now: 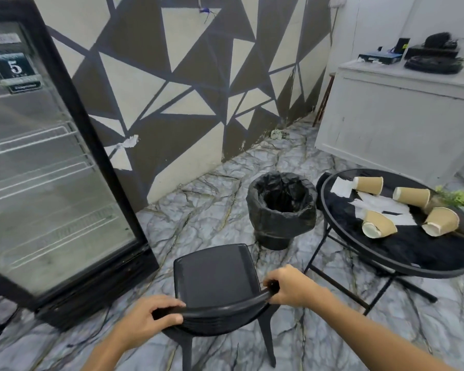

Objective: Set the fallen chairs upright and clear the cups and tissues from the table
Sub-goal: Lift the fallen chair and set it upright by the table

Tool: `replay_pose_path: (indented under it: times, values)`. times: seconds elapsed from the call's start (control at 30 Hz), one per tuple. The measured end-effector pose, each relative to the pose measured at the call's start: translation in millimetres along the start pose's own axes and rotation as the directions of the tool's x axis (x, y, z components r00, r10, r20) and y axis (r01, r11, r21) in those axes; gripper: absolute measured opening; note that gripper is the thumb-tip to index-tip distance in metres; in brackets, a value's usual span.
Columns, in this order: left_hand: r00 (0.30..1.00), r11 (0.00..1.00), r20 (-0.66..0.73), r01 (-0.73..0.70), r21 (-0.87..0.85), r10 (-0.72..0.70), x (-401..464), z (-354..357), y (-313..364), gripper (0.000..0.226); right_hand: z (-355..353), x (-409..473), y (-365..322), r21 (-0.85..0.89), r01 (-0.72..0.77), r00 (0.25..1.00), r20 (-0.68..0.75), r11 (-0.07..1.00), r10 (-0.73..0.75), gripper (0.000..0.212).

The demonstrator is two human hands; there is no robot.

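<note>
A black plastic chair stands upright on the floor in front of me. My left hand grips the left end of its curved backrest, and my right hand grips the right end. To the right is a round black glass table. Several tan paper cups lie tipped over on it, among them one near the back and one at the front. White tissues are spread between the cups.
A bin lined with a black bag sits on the floor between chair and table. A tall glass-door fridge fills the left side. A white counter with dark items stands at the back right. A small green plant rests on the table's far edge.
</note>
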State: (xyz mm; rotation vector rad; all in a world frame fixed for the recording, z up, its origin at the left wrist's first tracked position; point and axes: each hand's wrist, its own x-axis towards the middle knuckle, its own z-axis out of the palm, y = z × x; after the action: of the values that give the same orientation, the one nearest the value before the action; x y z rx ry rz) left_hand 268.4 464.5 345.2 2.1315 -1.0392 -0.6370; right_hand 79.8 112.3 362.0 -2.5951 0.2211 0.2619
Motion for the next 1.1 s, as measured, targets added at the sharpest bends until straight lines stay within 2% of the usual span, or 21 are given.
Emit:
replay_pose_path:
  times: [0.1, 0.2, 0.3, 0.47, 0.63, 0.8, 0.87, 0.97, 1.1]
  values:
    - [0.998, 0.999, 0.052, 0.035, 0.034, -0.037, -8.8, 9.6, 2.9, 0.032, 14.0, -11.6, 7.8, 0.108, -0.028, 0.998, -0.047, 0.994, 0.033, 0.021]
    - [0.997, 0.994, 0.039, 0.069, 0.080, -0.073, -12.8, 16.3, 11.0, 0.046, 18.4, -13.8, 8.3, 0.172, -0.017, 0.996, -0.084, 0.985, 0.032, 0.030]
    - [0.995, 0.973, 0.039, 0.081, 0.218, -0.092, -13.0, 33.0, 31.5, 0.062, 19.7, -17.4, 11.3, 0.200, -0.006, 0.996, -0.088, 0.980, 0.024, 0.034]
    - [0.982, 0.905, -0.169, 0.145, 0.399, -0.083, -6.8, 73.3, 60.9, 0.065, 19.1, -25.2, 18.4, 0.096, 0.065, 0.992, -0.115, 0.993, -0.054, 0.026]
    - [0.975, 0.935, -0.204, 0.149, 0.321, -0.085, -9.3, 74.1, 49.4, 0.057, 16.1, -24.7, 22.7, 0.124, 0.086, 0.988, -0.135, 0.989, -0.069, 0.032]
    - [0.935, 0.959, -0.306, 0.234, 0.160, -0.177, -17.7, 63.8, 25.9, 0.055, 11.2, -25.0, 37.9, 0.055, 0.021, 0.986, -0.167, 0.998, -0.012, 0.046]
    - [0.926, 0.968, -0.322, 0.236, 0.091, -0.195, -21.7, 57.8, 15.0, 0.054, 8.0, -24.5, 48.2, 0.051, -0.019, 0.986, -0.164, 0.999, 0.027, 0.043]
    - [0.955, 0.978, -0.255, 0.183, 0.098, -0.153, -19.6, 52.9, 10.4, 0.056, 6.3, -17.4, 54.3, 0.063, -0.009, 0.993, -0.114, 0.998, 0.016, 0.036]
    - [0.984, 0.959, -0.126, 0.154, 0.239, -0.127, -3.6, 46.0, 12.5, 0.054, 11.4, 1.8, 46.6, -0.031, 0.042, 0.998, -0.040, 0.999, -0.043, 0.038]
